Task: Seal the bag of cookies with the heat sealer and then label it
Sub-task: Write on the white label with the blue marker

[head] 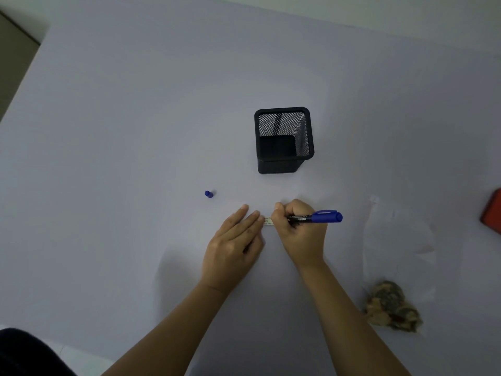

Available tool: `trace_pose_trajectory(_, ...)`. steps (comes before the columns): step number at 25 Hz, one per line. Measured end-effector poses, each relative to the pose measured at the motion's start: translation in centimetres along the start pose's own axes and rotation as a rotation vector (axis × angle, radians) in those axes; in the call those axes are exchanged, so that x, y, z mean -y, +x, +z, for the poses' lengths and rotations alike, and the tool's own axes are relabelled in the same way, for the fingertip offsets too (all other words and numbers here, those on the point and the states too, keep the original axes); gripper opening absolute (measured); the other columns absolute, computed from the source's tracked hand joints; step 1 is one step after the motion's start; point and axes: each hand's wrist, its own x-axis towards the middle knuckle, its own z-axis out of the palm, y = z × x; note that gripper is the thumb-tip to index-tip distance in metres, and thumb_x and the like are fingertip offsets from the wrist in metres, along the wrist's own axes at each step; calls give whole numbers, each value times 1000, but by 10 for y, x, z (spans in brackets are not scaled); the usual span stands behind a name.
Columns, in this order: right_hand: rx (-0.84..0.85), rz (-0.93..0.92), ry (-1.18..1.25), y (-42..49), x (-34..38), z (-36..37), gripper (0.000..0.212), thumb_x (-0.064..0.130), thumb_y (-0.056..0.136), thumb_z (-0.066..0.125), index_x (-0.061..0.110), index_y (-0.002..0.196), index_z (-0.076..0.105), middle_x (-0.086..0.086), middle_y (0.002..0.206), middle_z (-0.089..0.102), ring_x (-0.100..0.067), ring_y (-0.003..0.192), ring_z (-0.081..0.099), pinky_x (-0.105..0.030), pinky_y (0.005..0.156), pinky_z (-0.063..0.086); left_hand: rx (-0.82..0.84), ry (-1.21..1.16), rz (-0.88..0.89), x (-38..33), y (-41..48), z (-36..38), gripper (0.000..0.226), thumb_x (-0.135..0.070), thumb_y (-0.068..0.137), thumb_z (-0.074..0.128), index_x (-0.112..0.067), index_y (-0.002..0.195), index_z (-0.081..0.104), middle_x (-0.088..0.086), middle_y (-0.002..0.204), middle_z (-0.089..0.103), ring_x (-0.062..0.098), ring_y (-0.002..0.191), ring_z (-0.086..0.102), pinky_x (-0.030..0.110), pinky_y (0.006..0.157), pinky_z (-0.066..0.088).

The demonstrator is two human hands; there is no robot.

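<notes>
Lilac-grey table [135, 131] fills nearly the whole view. At the right lies the clear bag [401, 234], its film so faint that its outline is hard to follow. The cookies [393, 308] bunch at its near end. Beyond the hands stands a black mesh pen holder [283, 139]. The left hand [233, 245] presses straight fingers on a small label [267, 221], which is mostly covered. The right hand [298, 232] curls round a blue marker [317, 217], whose tip is hidden. A red object [492, 210] is cut off by the right edge. A loose blue cap [208, 194] lies to the left.
</notes>
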Motion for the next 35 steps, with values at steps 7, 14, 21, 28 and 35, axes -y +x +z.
trace_pose_trajectory(7, -19, 0, 1, 1, -1, 0, 37, 18, 87, 55, 3, 55, 43, -8, 47, 41, -21, 46, 38, -18, 44, 33, -2, 0, -3, 1, -1, 0, 24, -11, 84, 64, -5, 105, 71, 6, 113, 68, 22, 118, 57, 31, 101, 46)
trace_pose_trajectory(14, -28, -3, -1, 0, -1, 1, 36, 19, 87, 54, 2, 56, 45, -9, 48, 43, -21, 47, 39, -18, 45, 34, -2, -4, -4, 1, 0, 0, 24, -13, 85, 62, -5, 105, 71, 7, 112, 69, 22, 118, 57, 31, 100, 47)
trace_pose_trajectory(21, -47, 3, -3, -1, -2, 1, 36, 19, 87, 54, 3, 56, 44, -9, 48, 43, -21, 46, 39, -21, 44, 34, 5, -3, 2, 0, 0, 0, 24, -14, 86, 60, -5, 106, 71, 7, 112, 69, 21, 119, 55, 30, 102, 45)
trace_pose_trajectory(28, -66, -1, 9, -1, -2, 1, 37, 18, 87, 54, 1, 56, 44, -12, 48, 43, -21, 46, 39, -22, 45, 36, 5, 3, -3, 0, 0, -1, 25, -15, 87, 59, -6, 106, 71, 7, 112, 69, 20, 119, 55, 28, 102, 44)
trace_pose_trajectory(35, -49, -3, 23, -2, -3, 1, 35, 19, 87, 53, 2, 58, 46, -12, 48, 44, -23, 49, 42, -17, 45, 36, 4, 3, -9, 0, 0, -1, 24, -16, 86, 60, -6, 106, 71, 7, 112, 69, 21, 118, 56, 29, 101, 45)
